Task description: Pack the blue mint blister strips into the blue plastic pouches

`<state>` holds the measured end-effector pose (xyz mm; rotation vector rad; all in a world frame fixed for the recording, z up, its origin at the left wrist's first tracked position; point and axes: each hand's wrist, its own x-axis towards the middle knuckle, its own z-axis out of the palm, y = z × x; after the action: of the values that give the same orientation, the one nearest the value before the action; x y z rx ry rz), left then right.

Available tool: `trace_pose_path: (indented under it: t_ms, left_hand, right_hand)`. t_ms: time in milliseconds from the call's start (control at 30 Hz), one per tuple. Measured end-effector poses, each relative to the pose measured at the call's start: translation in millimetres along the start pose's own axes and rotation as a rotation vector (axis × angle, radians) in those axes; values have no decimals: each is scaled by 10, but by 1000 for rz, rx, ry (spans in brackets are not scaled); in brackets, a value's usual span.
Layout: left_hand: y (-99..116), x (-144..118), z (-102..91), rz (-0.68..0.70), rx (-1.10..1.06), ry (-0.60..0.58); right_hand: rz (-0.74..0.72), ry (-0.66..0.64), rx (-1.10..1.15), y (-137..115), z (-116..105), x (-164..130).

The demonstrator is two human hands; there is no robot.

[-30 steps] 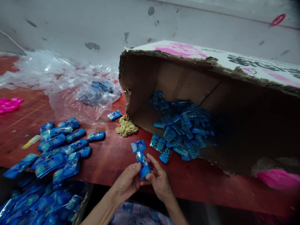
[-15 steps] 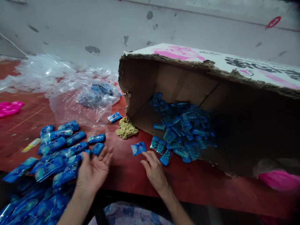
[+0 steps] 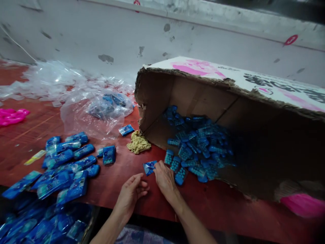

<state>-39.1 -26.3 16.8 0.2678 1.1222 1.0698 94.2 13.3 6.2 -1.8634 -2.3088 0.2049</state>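
Note:
My right hand pinches the edge of a small flat blue printed packet on the red table. To its left, my left hand is open and holds nothing, its fingers loosely curved and the thumb apart. Just beyond my right hand lie a few small clear containers with blue caps and blue beads inside. More of these containers are heaped in a cardboard box lying on its side. On the left, several filled blue packets lie piled, and one packet stands a little apart from them.
A crumpled yellowish cloth and another flat blue packet lie by the box's corner. Clear plastic bags spread at the back left. Below the table edge is a heap of blue packets. Pink items lie far left.
My left hand has moved right, away from the packet pile, toward my right hand. A blue packet now rests at the pile's right side. My right hand has taken hold of the flat packet's edge.

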Motion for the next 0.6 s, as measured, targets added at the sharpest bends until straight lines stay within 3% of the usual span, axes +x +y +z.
trace_pose_path:
  t_ms: [133,300,400,500,600]
  left_hand:
    - [-60,48,20,12,26,-1]
    - [-83,70,84,73,23,126]
    - [-104,90,166,72,9,59]
    - [-115,120,208,85,-32,19]
    - [-125,119,198,87,-19,-4]
  right_hand:
    - [14,12,-1,26,27,39]
    - [22,46,50,-60,21,2]
    - [-10,82,153,-153,-10,-165]
    - [1,187,486,-178,11,-299]
    - [202,212,948,-140,76,-309]
